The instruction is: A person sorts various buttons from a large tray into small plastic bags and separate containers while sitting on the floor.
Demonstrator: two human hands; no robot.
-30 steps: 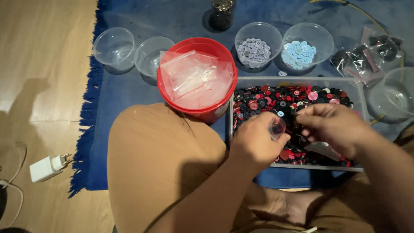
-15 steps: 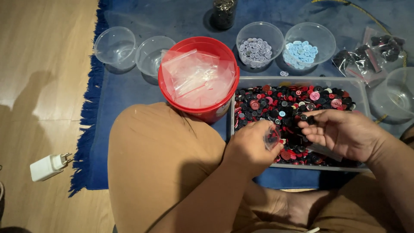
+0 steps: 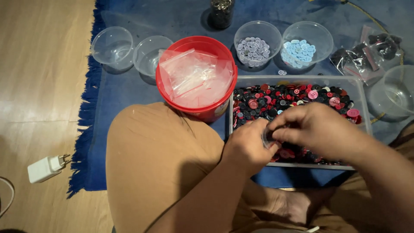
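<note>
Where the two hands meet over the near edge of the clear tray (image 3: 365, 113), the left hand (image 3: 246, 146) curls its fingers around a small clear cup (image 3: 268, 137), and the right hand (image 3: 317, 129) pinches its fingertips together at the cup's rim; whether they grip a button cannot be told. The tray holds a heap of red, black and pink buttons (image 3: 284, 100). Left of it stands a red bucket (image 3: 196, 77) with clear plastic bags inside. Behind the tray are a bowl of grey buttons (image 3: 254, 48) and a bowl of light blue buttons (image 3: 298, 51), all on a blue rug (image 3: 99, 108).
</note>
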